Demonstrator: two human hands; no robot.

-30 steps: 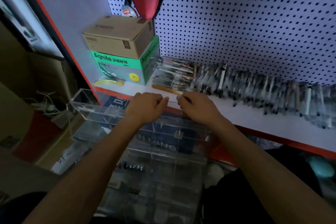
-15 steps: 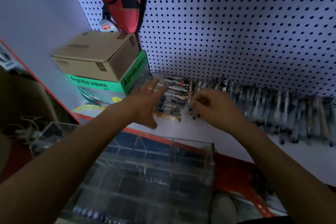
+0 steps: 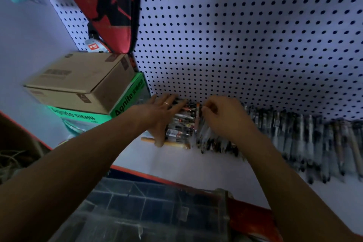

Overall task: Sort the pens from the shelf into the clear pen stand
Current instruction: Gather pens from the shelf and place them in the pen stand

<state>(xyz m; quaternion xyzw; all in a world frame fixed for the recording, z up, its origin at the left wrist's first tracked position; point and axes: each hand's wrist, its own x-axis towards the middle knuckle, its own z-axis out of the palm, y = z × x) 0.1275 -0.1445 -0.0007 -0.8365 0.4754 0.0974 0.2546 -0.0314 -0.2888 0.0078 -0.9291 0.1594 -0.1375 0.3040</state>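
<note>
Both hands over the pens (image 3: 182,124) on the white shelf (image 3: 196,165) by the pegboard. Left hand (image 3: 157,116) flat, fingers straight, resting on the pile. Right hand (image 3: 225,118) curled, pinching one pen (image 3: 197,122). Clear pen stand (image 3: 157,212) below shelf edge, near the person.

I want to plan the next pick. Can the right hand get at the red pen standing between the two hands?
Probably yes. The right hand is already beside the red pen, its curled fingers near the pen's top, and nothing lies over the pen. Whether they touch is blurred.
</note>
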